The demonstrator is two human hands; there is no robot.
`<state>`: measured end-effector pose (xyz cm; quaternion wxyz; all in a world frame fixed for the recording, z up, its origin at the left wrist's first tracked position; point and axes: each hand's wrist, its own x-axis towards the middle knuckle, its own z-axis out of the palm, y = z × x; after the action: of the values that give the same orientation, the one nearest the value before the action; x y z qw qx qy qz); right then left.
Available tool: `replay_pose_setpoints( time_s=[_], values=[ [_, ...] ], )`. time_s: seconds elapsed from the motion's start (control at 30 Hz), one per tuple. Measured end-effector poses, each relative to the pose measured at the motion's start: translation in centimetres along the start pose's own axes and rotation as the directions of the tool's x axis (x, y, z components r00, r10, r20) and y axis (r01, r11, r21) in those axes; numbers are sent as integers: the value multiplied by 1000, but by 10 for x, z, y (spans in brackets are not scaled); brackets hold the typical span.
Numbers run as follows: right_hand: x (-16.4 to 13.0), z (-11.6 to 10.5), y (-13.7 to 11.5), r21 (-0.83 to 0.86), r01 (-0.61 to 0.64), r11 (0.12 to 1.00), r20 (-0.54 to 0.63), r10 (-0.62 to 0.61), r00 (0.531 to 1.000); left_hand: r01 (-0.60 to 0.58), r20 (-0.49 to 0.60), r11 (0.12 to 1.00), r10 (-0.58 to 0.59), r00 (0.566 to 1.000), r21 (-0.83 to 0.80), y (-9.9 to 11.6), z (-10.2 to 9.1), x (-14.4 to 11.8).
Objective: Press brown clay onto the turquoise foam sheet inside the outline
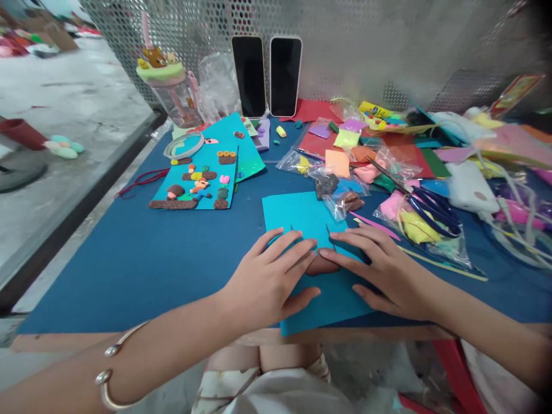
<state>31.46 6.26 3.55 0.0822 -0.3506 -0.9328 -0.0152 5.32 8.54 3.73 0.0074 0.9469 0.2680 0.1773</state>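
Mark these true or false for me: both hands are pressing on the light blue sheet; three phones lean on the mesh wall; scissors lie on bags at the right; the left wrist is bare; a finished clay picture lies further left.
1. Both hands press on the light blue sheet. True: the left hand and right hand lie flat on it, fingertips around a brown clay piece.
2. Three phones lean on the mesh wall. False: two phones.
3. Scissors lie on bags at the right. True.
4. The left wrist is bare. False: it wears a silver bangle.
5. A clay picture lies further left. True.
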Motion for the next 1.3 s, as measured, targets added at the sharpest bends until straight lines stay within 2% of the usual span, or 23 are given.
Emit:
replay_pose_setpoints(
  time_s=[0.3,0.43,0.57,0.83,1.0,1.3],
  values=[
    [5,2,-2,-23,31,999,-38,-32,999,0,-17,1000,-1,1000,-20,0,3,0],
    [3,3,0,-24,34,999,-93,-36,995,17,-2,999,-17,1000,-35,-1,3,-1],
    [4,5,-2,-39,52,998,-85,-55,995,19,-9,999,-19,1000,-51,-1,5,-1],
    [3,5,-3,-100,52,994,-173,-68,983,17,-12,999,-17,1000,-51,-1,5,-1],
    [3,5,-3,-110,34,993,-156,-51,986,21,-10,998,-22,1000,-56,0,5,-1],
    [6,4,-5,-55,87,995,-109,-92,990,23,-2,997,-23,1000,-76,0,5,-1]
  ],
)
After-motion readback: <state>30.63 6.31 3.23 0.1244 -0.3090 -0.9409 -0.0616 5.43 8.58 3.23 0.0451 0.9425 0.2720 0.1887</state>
